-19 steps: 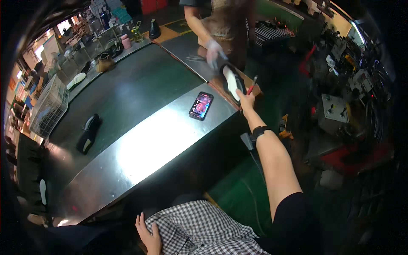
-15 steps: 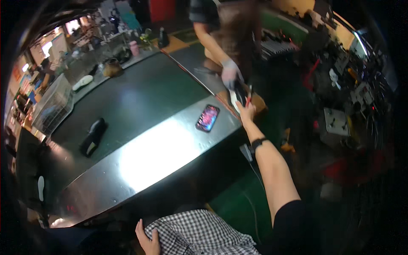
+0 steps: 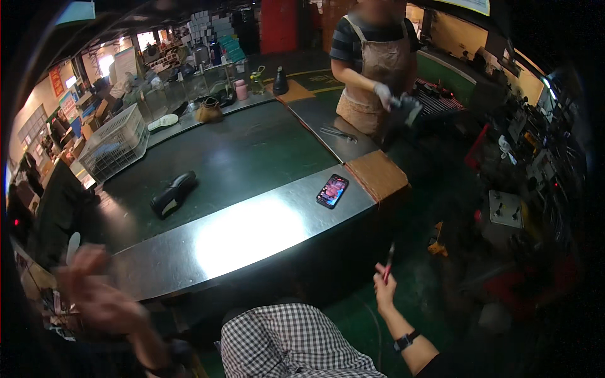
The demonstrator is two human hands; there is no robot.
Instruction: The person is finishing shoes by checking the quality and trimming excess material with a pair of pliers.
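My right hand is closed around a slim pen-like tool with a red handle, its thin dark end pointing up. It is off the near side of the bench, to the right of my lap. My left hand is smeared by motion at the bench's left end, and its fingers cannot be made out. Just beyond it shows a pale shoe sole. A black shoe lies on the dark green belt. Across the bench, a person in an apron holds a blurred dark shoe with a light sole in a gloved hand.
A phone with a lit screen lies on the metal ledge, left of a cardboard piece. Metal tools lie beyond. A grey crate, a white sole and bottles line the far edge. Machinery stands at right.
My right hand has drawn back from the shoe, keeping the red-handled tool; the person opposite has taken the shoe away. My left hand has moved from my lap to the bench's left end.
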